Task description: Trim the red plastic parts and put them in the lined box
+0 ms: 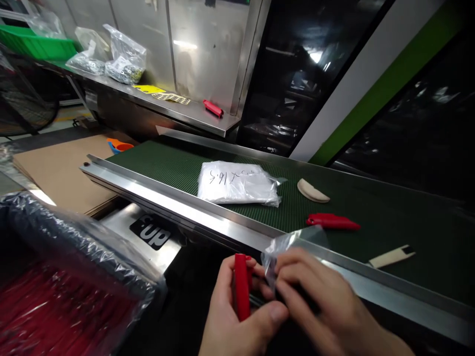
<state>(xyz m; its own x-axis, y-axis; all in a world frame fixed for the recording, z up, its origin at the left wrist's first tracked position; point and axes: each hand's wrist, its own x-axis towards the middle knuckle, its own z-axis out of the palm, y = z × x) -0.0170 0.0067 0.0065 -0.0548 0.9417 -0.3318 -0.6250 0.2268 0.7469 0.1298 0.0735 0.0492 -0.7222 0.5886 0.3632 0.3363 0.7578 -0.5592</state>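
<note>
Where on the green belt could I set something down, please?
The belt looks bare between its left end and the white packet, inside the metal rails. It's crowded right of the packet: beige half-disc, red piece, pale strip, with the right hand nearby.

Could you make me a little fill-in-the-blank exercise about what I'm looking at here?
1. The left hand holds a part coloured ____.
2. Clear plastic is at the fingertips of the ____ hand.
3. The white packet lies on a ribbed belt coloured dark ____.
4. On the metal shelf, the flat sheet nearest the clear bags is ____.

Missing words: red; right; green; yellow.
</note>
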